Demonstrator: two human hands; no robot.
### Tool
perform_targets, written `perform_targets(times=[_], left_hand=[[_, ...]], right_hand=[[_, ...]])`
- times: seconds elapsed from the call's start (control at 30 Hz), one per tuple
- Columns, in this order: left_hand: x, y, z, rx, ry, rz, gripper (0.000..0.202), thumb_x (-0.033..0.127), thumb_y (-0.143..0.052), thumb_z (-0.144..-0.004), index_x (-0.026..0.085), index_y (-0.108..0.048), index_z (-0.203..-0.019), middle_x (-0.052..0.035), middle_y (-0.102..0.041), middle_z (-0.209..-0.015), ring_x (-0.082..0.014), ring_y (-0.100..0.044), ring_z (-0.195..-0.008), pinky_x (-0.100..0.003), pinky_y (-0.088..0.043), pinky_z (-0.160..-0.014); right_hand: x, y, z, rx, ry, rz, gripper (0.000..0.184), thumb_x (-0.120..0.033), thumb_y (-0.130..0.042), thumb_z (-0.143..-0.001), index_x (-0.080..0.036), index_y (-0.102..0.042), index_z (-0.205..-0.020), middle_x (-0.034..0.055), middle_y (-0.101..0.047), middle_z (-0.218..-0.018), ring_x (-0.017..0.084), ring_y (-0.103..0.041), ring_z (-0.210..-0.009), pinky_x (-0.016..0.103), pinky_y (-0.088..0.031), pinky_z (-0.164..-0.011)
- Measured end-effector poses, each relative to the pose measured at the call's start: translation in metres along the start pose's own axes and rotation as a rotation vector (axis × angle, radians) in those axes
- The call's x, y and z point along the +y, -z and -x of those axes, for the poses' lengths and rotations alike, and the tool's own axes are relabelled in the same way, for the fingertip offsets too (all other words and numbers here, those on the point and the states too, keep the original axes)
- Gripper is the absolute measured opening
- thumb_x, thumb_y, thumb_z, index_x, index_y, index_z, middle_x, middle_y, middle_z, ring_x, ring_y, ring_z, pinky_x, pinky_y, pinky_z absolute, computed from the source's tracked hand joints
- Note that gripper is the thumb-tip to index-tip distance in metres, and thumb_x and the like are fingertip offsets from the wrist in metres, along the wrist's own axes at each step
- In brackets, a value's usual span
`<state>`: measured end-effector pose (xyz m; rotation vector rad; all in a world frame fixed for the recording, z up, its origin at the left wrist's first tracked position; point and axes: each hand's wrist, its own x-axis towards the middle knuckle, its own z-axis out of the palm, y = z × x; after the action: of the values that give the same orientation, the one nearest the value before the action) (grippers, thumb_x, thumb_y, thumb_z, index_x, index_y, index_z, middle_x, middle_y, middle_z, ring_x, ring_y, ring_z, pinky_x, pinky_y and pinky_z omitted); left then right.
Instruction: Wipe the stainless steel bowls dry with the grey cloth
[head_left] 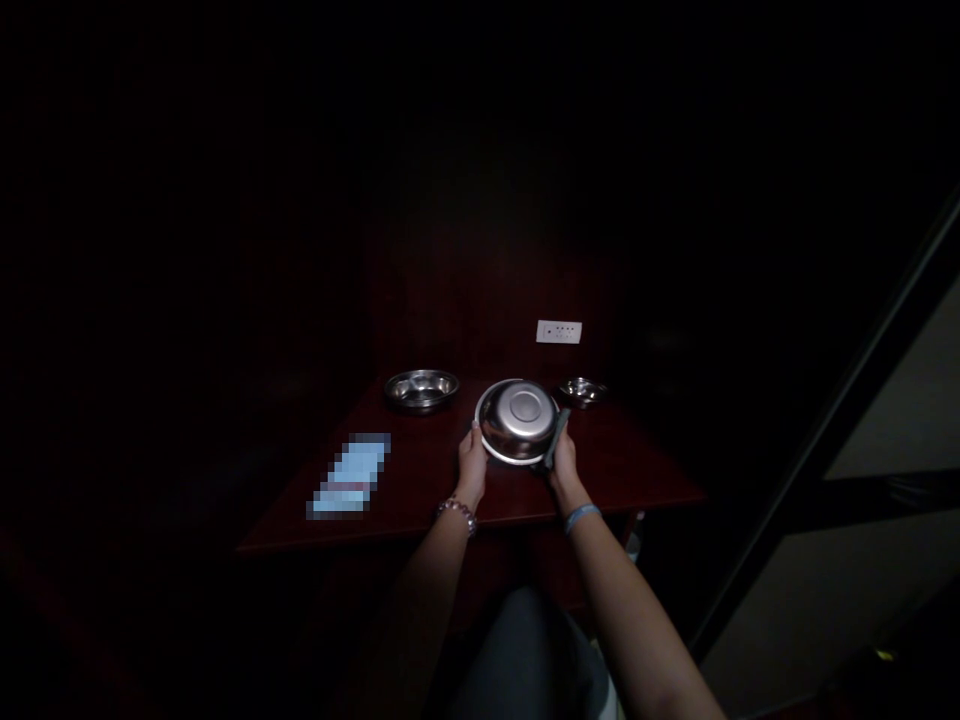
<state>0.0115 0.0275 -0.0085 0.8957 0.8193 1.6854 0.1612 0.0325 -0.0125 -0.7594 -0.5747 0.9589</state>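
A shiny metal bowl (517, 420) is held bottom up, its round base facing me, above the dark red table (600, 470). My left hand (472, 465) grips its rim on the left, the thumb along the edge. At the right rim, my right hand (564, 458) is closed around a grey-green cloth (556, 438) that presses against the bowl. Most of the fingers of both hands are hidden behind the bowl and cloth.
Metal bowls stand at the back left (421, 390) and back right (583, 392) of the table. A blurred-out light blue rectangle (351, 477) lies at the left front. A white socket panel (559, 332) is on the back wall. A bottle-like object (636, 537) shows below the table's right edge.
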Motion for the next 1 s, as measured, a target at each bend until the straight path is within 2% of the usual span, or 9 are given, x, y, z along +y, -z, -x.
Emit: perform_targets(times=[0.1, 0.27, 0.4, 0.57, 0.67, 0.8, 1.0], left_hand=[[0.000, -0.001, 0.001, 0.005, -0.019, -0.020, 0.042, 0.055, -0.060, -0.088, 0.015, -0.072, -0.093, -0.0101, -0.076, -0.098, -0.0228, -0.068, -0.098, -0.035, -0.054, -0.089], [0.000, -0.003, 0.003, -0.067, -0.005, 0.013, 0.046, 0.057, -0.059, -0.088, 0.015, -0.072, -0.101, -0.0121, -0.075, -0.105, -0.0245, -0.068, -0.102, -0.036, -0.054, -0.089], [0.003, -0.005, 0.005, -0.137, 0.064, -0.006, 0.047, 0.059, -0.060, -0.087, 0.015, -0.071, -0.102, -0.0130, -0.075, -0.100, -0.0243, -0.069, -0.092, -0.036, -0.055, -0.082], [0.004, -0.006, 0.006, -0.224, 0.141, -0.034, 0.044, 0.056, -0.067, -0.084, 0.016, -0.070, -0.102, -0.0119, -0.074, -0.098, -0.0217, -0.068, -0.087, -0.032, -0.054, -0.078], [0.005, -0.006, 0.006, -0.224, 0.131, -0.019, 0.044, 0.055, -0.069, -0.083, 0.016, -0.070, -0.103, -0.0124, -0.074, -0.100, -0.0206, -0.068, -0.086, -0.032, -0.054, -0.078], [0.005, -0.007, 0.008, -0.218, 0.120, -0.033, 0.047, 0.059, -0.069, -0.082, 0.016, -0.071, -0.098, -0.0130, -0.075, -0.098, -0.0200, -0.069, -0.082, -0.032, -0.054, -0.077], [0.003, -0.005, 0.005, -0.196, 0.054, -0.051, 0.045, 0.060, -0.066, -0.082, 0.016, -0.071, -0.092, -0.0094, -0.074, -0.086, -0.0154, -0.065, -0.067, -0.025, -0.051, -0.059]], right_hand=[[-0.001, 0.001, 0.000, 0.000, 0.000, -0.011, 0.045, -0.056, -0.061, -0.090, -0.015, -0.072, -0.105, 0.0061, -0.079, -0.099, 0.015, -0.073, -0.092, 0.024, -0.057, -0.083], [0.001, 0.005, -0.005, 0.024, -0.007, -0.032, 0.043, -0.057, -0.058, -0.090, -0.017, -0.071, -0.098, 0.0043, -0.079, -0.092, 0.015, -0.073, -0.090, 0.024, -0.057, -0.081], [0.001, 0.007, -0.007, 0.056, -0.032, -0.053, 0.036, -0.054, -0.055, -0.090, -0.020, -0.069, -0.093, 0.0014, -0.077, -0.083, 0.015, -0.073, -0.087, 0.027, -0.058, -0.081], [-0.003, 0.001, -0.004, -0.079, -0.114, -0.081, 0.034, -0.051, -0.056, -0.087, -0.020, -0.070, -0.094, 0.0055, -0.077, -0.088, 0.022, -0.072, -0.098, 0.038, -0.060, -0.086], [-0.005, -0.003, -0.001, -0.139, -0.113, -0.081, 0.032, -0.049, -0.058, -0.086, -0.020, -0.071, -0.093, 0.0070, -0.077, -0.087, 0.024, -0.072, -0.100, 0.041, -0.060, -0.087], [-0.008, -0.003, 0.003, -0.142, -0.111, -0.072, 0.031, -0.048, -0.059, -0.087, -0.019, -0.072, -0.092, 0.0072, -0.078, -0.085, 0.025, -0.073, -0.098, 0.041, -0.061, -0.087], [-0.012, -0.006, 0.009, -0.155, -0.199, -0.136, 0.035, -0.047, -0.054, -0.093, -0.017, -0.071, -0.097, 0.0089, -0.078, -0.092, 0.024, -0.071, -0.103, 0.040, -0.059, -0.089]])
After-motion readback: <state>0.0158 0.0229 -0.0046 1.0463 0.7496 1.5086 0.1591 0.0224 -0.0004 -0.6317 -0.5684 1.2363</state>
